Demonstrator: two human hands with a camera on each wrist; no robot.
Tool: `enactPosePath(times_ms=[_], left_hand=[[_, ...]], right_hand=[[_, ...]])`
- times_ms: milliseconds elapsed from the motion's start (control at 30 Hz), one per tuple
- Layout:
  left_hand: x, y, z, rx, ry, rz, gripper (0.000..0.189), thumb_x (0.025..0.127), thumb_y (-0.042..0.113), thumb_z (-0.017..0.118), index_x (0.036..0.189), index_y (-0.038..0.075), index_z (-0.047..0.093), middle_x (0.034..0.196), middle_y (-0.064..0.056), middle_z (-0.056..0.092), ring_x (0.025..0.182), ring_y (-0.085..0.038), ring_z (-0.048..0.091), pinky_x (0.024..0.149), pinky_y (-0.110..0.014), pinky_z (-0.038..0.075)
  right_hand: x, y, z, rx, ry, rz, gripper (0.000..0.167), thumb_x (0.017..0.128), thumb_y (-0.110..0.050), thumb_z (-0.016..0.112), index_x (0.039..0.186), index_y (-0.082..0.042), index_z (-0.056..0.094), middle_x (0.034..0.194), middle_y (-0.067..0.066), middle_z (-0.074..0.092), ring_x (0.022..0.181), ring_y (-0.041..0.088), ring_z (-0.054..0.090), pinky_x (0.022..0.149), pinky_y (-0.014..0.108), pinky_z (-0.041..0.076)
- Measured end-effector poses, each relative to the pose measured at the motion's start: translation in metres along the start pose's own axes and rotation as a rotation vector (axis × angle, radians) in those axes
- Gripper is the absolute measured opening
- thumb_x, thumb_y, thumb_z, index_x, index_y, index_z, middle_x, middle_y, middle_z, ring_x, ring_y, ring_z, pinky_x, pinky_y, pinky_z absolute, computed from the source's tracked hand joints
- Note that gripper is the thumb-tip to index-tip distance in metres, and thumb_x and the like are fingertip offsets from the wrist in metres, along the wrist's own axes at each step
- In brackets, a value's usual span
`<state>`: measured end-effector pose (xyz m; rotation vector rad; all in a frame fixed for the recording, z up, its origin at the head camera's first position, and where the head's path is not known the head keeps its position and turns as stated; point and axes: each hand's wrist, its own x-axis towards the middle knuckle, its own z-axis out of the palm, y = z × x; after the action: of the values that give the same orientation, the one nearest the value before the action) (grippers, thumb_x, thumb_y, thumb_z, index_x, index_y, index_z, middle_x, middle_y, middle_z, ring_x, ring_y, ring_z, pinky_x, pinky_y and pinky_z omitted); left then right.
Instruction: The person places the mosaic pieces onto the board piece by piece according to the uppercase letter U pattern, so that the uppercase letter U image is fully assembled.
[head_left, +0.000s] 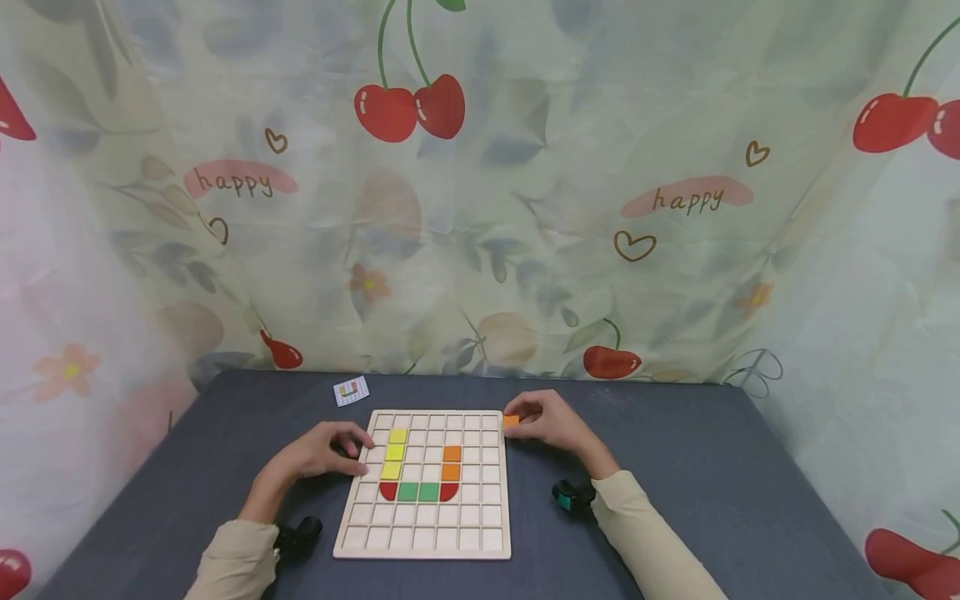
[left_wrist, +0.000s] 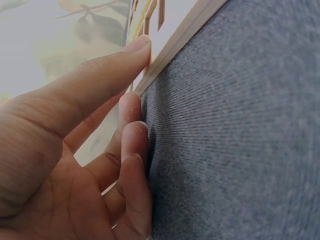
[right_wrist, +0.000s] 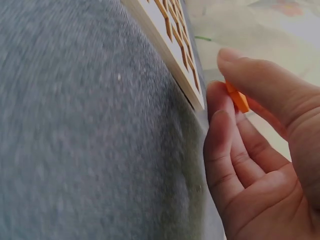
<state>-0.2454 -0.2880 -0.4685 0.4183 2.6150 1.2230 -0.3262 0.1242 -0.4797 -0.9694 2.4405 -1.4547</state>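
A wooden grid board (head_left: 420, 554) lies on the table, with coloured tiles in some of its square cells. Yellow squares (head_left: 394, 452) form a column on its left, and two orange squares (head_left: 451, 462) stand on the right. Below them runs a row of two green squares (head_left: 417, 492) between red rounded corner pieces (head_left: 448, 492). My left hand (head_left: 324, 452) rests at the board's left edge, thumb tip touching the wood and fingers loosely bent. Beside the upper right corner, my right hand (head_left: 551, 421) pinches another orange square tile (right_wrist: 237, 97) between thumb and forefinger.
A small printed pattern card (head_left: 351, 391) lies beyond the board's upper left corner. Dark cloth covers the table (head_left: 675, 467). Printed curtains (head_left: 480, 250) hang behind and at both sides. A thin looped cord (head_left: 757, 372) shows at the back right. Each wrist wears a black camera (head_left: 573, 495).
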Motion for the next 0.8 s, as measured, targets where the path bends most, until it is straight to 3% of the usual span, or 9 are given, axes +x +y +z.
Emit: enactPosePath(times_ms=[233,467,800], left_hand=[[0.001,-0.005,-0.002,-0.001,0.001,0.019,0.033,0.079,0.013,0.089,0.107,0.005,0.073,0.085,-0.005,0.058,0.079,-0.020,0.051,0.070,-0.031,0.041],[0.002,-0.007,-0.002,-0.010,0.003,-0.003,0.033,0.078,0.016,0.090,0.106,0.008,0.074,0.085,-0.004,0.057,0.079,-0.020,0.051,0.069,-0.031,0.041],[0.000,-0.002,-0.003,0.000,-0.001,0.010,0.033,0.079,0.014,0.089,0.107,0.005,0.073,0.086,-0.006,0.058,0.079,-0.020,0.051,0.069,-0.031,0.041]], right_hand=[[0.003,-0.004,0.008,0.036,0.035,0.016,0.027,0.088,-0.014,0.082,0.111,-0.003,0.075,0.095,0.003,0.070,0.076,0.019,0.064,0.067,0.031,0.051],[0.008,-0.007,0.017,0.092,0.030,0.004,0.023,0.095,-0.012,0.074,0.113,0.002,0.074,0.098,0.007,0.072,0.081,0.031,0.068,0.071,0.039,0.055],[0.014,-0.016,0.029,0.091,0.044,-0.053,0.019,0.095,-0.008,0.073,0.109,0.004,0.075,0.099,0.014,0.073,0.083,0.036,0.066,0.070,0.032,0.050]])
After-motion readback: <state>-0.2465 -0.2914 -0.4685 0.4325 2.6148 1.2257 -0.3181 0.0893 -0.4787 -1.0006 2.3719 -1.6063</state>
